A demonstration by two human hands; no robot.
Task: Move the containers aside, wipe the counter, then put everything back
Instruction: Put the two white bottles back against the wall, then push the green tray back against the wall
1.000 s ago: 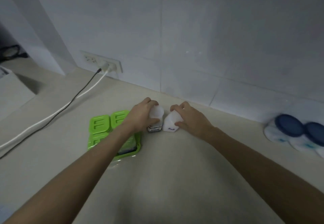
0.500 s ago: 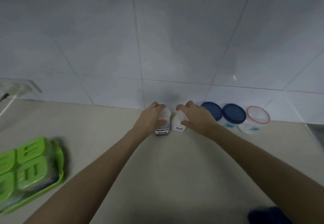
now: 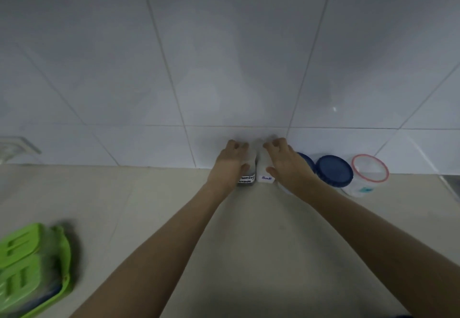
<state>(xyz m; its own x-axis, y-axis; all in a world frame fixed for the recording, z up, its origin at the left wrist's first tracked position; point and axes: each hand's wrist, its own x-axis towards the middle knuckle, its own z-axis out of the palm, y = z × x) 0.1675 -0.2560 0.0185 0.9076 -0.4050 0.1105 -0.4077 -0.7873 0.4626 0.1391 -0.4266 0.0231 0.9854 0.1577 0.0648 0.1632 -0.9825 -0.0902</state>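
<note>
Two small white jars stand side by side on the beige counter (image 3: pixel 249 230), close against the tiled wall. My left hand (image 3: pixel 230 163) grips the left jar (image 3: pixel 247 177), which has a dark handwritten label. My right hand (image 3: pixel 286 165) grips the salt jar (image 3: pixel 264 172), labelled "Salt". To the right of my right hand stand a blue-lidded tub (image 3: pixel 334 172), a second blue lid (image 3: pixel 305 159) partly hidden behind my hand, and a clear tub with a pink rim (image 3: pixel 369 175).
A green-lidded container (image 3: pixel 32 265) lies at the counter's left front. A metal rack (image 3: pixel 17 147) sits at the far left by the wall. A sink edge (image 3: pixel 451 185) shows at the far right.
Both hands carried the two jars to the right and back to the wall, beside the blue-lidded tubs. The view swung right, so the green container now lies far left.
</note>
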